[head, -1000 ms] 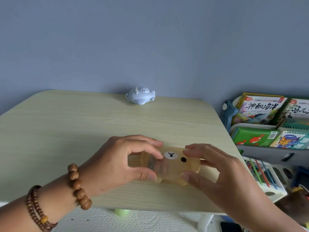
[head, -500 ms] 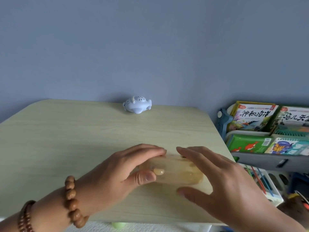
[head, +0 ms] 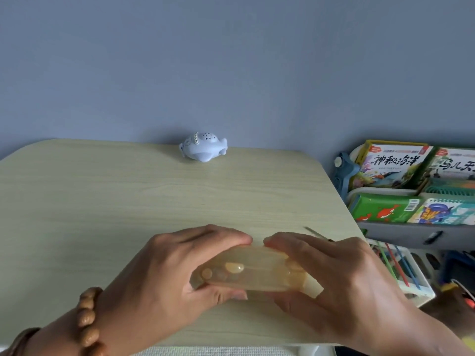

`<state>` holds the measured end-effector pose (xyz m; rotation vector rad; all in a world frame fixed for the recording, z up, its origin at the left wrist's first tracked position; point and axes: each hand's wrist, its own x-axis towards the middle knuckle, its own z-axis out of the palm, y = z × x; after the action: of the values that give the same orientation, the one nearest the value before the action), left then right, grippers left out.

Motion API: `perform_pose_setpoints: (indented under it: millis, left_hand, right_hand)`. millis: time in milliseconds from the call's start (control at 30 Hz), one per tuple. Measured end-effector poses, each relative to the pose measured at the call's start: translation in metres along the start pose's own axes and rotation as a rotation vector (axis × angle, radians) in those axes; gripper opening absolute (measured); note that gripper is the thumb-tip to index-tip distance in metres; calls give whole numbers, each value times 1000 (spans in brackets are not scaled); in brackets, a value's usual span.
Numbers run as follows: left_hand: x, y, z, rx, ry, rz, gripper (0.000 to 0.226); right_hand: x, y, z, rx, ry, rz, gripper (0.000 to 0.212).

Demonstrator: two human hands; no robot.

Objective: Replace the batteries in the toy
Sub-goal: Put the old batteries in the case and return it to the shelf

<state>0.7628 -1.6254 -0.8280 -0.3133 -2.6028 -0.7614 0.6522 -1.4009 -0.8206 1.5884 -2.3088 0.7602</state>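
— Through the head camera, what have they got hold of?
— A translucent amber oblong plastic case (head: 257, 271), lying sideways low over the near part of the pale wooden table (head: 102, 201). I can't tell whether it rests on the top. The left hand (head: 177, 273) is clamped on its left end, fingers curled over the top and thumb tucked underneath. The right hand (head: 341, 281) grips the right end, fingers over the far side, thumb on the near side.
— Do the hands touch?
— The fingertips come close together over the case, but I can't tell if they meet.
— And the toy?
— A small white and pale-blue plastic whale-shaped toy (head: 203, 149) sits at the far edge of the table by the grey-blue wall (head: 231, 73), well apart from both hands.
— Anything else?
— A brown wooden bead bracelet (head: 87, 319) on the left wrist, and to the right a grey rack (head: 411, 232) holding colourful children's books (head: 390, 165)
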Motion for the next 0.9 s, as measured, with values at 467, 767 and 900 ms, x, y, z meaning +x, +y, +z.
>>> perform_pose_setpoints:
  millis: [467,767,900]
  left_hand:
    - [28,-20,-24,-621,-27,-471,77]
    - [32,-28,-37,-651,-69,-444,77]
    - [51,-20,-56,-655,-44,-454,79]
  right_hand:
    - [-6,32,-4,-235,50,452,85]
    - [-12,35,2,-276,24,852,8]
    - [2,25,-16,-145,139,879,10]
